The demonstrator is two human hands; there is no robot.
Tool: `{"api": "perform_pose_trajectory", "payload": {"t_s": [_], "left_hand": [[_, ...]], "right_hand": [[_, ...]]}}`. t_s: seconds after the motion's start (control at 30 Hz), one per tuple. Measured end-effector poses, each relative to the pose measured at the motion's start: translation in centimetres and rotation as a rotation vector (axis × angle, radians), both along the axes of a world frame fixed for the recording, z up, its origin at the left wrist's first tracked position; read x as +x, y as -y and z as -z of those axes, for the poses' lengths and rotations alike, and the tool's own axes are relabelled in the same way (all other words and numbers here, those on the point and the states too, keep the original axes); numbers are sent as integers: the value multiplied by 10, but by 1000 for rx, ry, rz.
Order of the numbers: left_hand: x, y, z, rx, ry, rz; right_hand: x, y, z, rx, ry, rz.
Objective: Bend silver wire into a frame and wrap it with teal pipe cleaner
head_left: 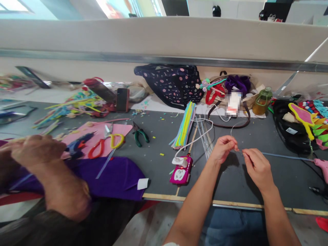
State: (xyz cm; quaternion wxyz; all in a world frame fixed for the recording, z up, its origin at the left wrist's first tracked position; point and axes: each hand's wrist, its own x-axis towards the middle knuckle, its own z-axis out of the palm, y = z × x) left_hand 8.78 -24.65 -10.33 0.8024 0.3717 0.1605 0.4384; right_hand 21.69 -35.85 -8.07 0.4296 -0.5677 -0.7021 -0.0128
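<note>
As left fingers (229, 140) and right fingers (249, 155) pinch a thin strand (231, 131), slack curves beyond them. Gentle tension should suit.

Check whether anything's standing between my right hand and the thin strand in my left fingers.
Nothing visible does: your right hand is close beside your left hand, which pinches the thin strand. The blue strip extends rightward, outside that gap. Whether the strand reaches your right hand is too fine to tell.

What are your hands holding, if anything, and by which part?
The left hand pinches a strand at the bottom of its visible arc. Whether the right hand holds anything cannot be told.
</note>
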Motion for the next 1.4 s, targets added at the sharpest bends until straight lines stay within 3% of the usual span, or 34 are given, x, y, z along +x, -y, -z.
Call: {"api": "perform_pose_trajectory", "payload": {"t_s": [0.77,1.4], "left_hand": [[1,1,-2,-6,-54,4],[1,3,-8,3,-37,-53]], "right_hand": [[-3,4,2,-18,-29,100],[-21,4,2,-31,-185,278]]}}
